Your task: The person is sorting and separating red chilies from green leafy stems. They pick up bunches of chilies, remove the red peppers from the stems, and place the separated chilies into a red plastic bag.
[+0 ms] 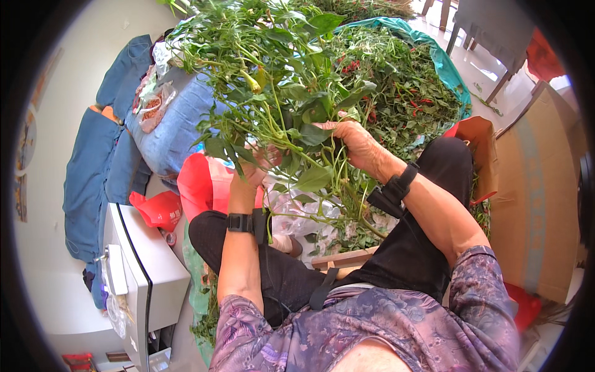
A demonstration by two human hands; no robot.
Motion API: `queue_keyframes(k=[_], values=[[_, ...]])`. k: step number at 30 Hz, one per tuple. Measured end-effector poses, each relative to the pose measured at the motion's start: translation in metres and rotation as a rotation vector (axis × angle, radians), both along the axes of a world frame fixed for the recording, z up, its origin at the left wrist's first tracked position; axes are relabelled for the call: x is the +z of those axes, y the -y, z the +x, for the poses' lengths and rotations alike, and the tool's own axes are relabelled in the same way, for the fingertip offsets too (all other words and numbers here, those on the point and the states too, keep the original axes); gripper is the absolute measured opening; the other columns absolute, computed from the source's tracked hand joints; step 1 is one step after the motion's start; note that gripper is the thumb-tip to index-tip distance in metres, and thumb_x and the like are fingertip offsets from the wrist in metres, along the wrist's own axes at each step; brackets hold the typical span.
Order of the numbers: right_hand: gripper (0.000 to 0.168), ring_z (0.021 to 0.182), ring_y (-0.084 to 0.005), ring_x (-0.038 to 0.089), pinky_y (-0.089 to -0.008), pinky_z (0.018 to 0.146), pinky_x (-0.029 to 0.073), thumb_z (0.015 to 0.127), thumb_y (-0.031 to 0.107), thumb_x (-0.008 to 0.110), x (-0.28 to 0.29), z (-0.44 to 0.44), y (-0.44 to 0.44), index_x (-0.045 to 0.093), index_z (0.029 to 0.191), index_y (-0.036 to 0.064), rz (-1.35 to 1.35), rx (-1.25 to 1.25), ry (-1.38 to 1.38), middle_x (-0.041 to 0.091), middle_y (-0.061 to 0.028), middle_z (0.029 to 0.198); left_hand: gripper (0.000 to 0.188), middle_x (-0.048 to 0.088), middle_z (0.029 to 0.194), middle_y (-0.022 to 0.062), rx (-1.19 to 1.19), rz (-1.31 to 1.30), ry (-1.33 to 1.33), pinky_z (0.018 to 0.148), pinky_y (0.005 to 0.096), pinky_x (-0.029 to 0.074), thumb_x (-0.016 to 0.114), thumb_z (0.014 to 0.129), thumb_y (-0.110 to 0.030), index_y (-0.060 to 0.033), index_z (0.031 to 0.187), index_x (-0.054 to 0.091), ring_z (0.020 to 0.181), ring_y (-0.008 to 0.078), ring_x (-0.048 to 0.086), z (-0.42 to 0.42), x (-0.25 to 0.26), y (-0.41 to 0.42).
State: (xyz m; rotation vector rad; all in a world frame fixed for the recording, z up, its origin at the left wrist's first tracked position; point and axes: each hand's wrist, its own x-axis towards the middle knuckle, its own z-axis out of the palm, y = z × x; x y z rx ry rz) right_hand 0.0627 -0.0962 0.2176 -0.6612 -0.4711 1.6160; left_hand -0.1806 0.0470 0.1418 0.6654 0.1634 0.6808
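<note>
A large leafy pepper plant (279, 111) with branching green stems spreads before me, above my knees. My left hand (260, 162) is among its lower left leaves, which partly cover the fingers. On the right side of the plant, my right hand (355, 142) reaches into the foliage with bent fingers; leaves hide the fingertips. Whether either hand grips a stem cannot be told. A yellowish-green pepper (251, 83) hangs among the upper stems. Behind the plant lies a heap of cut plants with red chili peppers (413, 100) on a teal sheet (434, 46).
Clear plastic bags (297, 214) lie between my knees, near a wooden stool edge (344, 258). Left are a red bag (197, 181), a white cabinet (162, 265) and a blue sofa (93, 172). Right stand a red paper bag (481, 149) and a large cardboard sheet (534, 195).
</note>
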Motion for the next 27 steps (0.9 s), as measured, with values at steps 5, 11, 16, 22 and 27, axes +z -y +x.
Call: queue_keyframes(k=[5,11,16,22,27], values=[[0.022,0.063,-0.013,0.062,-0.0255,0.053,0.052,0.083,0.011,0.063,0.004,0.009,0.004,0.062,0.102,-0.001,-0.009,0.015,0.018,0.065,-0.0064,0.088,0.022,0.061,0.093,0.0158,0.307,-0.081,-0.567,0.074,0.04,0.053,0.055,0.082,-0.017,0.0019,0.093,0.054,0.086,0.0278,0.062,-0.007,0.03,0.002],[0.022,0.062,-0.0118,0.061,-0.0239,0.052,0.05,0.081,0.009,0.065,0.001,0.01,0.006,0.062,0.099,-0.002,0.055,-0.105,0.119,0.065,-0.0058,0.081,0.014,0.062,0.073,0.014,0.737,0.259,-0.691,0.053,0.0261,0.05,0.055,0.079,-0.005,0.0056,0.088,0.056,0.06,0.0188,0.061,-0.018,0.065,0.008],[0.028,0.073,-0.0108,0.057,-0.0243,0.063,0.048,0.073,0.001,0.069,0.007,0.001,0.01,0.06,0.1,0.0,0.153,-0.19,0.265,0.062,-0.0025,0.089,0.009,0.059,0.076,0.0061,1.341,0.679,-0.682,0.055,0.0219,0.043,0.055,0.078,0.002,0.0041,0.086,0.058,0.061,0.0123,0.053,-0.007,0.126,0.03],[0.036,0.082,-0.0133,0.058,-0.0275,0.073,0.049,0.069,-0.005,0.071,-0.021,-0.009,-0.004,0.058,0.102,0.001,0.214,-0.339,0.475,0.063,-0.0035,0.094,0.014,0.061,0.084,0.005,1.53,1.183,-0.611,0.064,0.0233,0.046,0.062,0.076,0.006,0.0024,0.089,0.062,0.073,0.0118,0.056,0.042,0.205,0.108],[0.042,0.089,-0.0125,0.054,-0.0284,0.08,0.045,0.065,-0.002,0.076,-0.019,-0.017,0.0,0.058,0.102,0.003,0.198,-0.31,0.559,0.06,-0.0008,0.096,0.018,0.064,0.089,0.0097,1.128,1.986,-0.671,0.073,0.0288,0.048,0.066,0.072,0.006,0.0004,0.088,0.065,0.079,0.0214,0.06,0.075,0.215,0.112]])
